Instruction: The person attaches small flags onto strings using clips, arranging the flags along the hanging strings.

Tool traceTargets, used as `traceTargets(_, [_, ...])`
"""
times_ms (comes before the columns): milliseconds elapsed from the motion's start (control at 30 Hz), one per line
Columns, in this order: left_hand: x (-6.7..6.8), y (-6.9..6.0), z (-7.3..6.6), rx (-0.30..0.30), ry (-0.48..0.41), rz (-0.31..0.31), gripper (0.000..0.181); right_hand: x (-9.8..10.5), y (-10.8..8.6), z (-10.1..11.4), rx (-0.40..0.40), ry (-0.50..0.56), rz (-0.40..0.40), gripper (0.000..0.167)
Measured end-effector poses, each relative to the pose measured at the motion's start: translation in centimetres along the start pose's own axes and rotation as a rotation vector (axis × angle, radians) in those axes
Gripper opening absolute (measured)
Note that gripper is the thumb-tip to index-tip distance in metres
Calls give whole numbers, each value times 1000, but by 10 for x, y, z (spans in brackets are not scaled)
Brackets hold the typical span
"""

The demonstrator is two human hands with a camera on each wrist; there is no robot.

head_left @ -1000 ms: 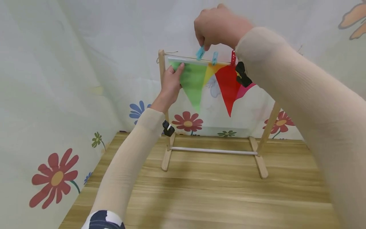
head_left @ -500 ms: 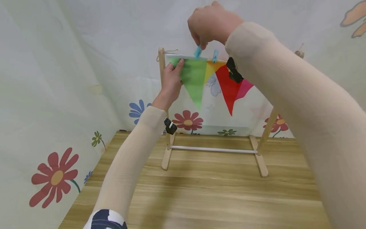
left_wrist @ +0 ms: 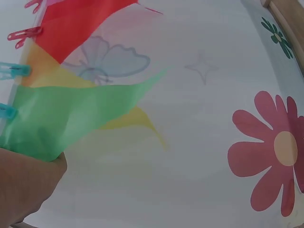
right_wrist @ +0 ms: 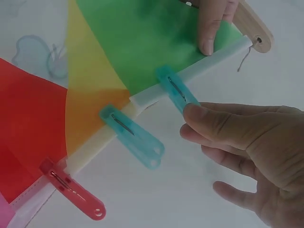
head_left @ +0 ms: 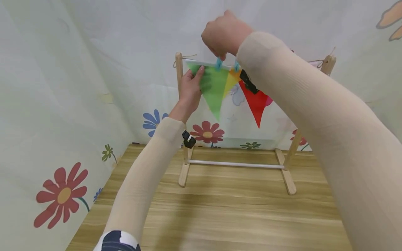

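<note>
My left hand [head_left: 191,90] pinches the upper left corner of a green triangular pennant [head_left: 216,89], thumb in front. The pennant's white top strip lies along the string of a wooden stand. Above it, my right hand [head_left: 224,35] pinches a light blue clothespin [right_wrist: 173,85] by its handle end. In the right wrist view this clothespin's tip lies over the white strip and the green cloth. Beside it, a second blue clothespin [right_wrist: 130,135] is clipped at the yellow-orange pennant [right_wrist: 88,90]. Farther along hang a red pennant [head_left: 255,106] and a red clothespin [right_wrist: 73,190].
The stand has wooden posts [head_left: 179,73] with feet on a wood-grain table [head_left: 238,209]. A white rod [head_left: 235,164] joins the posts low down. Behind hangs a flower-print curtain [head_left: 150,42]. My right sleeve [head_left: 298,90] covers part of the string and pennants.
My right hand has shifted left, and the blue clothespin has come down onto the green pennant's top strip. My left hand keeps its grip almost in place.
</note>
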State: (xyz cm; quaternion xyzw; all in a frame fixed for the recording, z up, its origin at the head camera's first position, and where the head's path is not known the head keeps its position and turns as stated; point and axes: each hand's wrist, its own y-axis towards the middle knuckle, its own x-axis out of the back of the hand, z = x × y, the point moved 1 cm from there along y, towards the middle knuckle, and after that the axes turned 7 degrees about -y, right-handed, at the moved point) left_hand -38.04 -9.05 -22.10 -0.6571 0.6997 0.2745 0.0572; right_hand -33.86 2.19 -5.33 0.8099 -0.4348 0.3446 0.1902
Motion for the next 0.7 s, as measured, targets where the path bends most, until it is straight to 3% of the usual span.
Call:
traceTargets(167, [0,-1,2,3,6,8,33,-4,-1,1,19,32,68,28])
traceTargets(400, [3,-5,3,-16,38,16,36,-7,-5,1,-28,213,130,44])
traceTargets(600, [5,-12,6,-39,81,36,33,-14,-11,-2,-5,263,28,47])
traceTargets(700, [7,-19,6,-55,132,55,32,-19,-21,-4,14,253,-92,42])
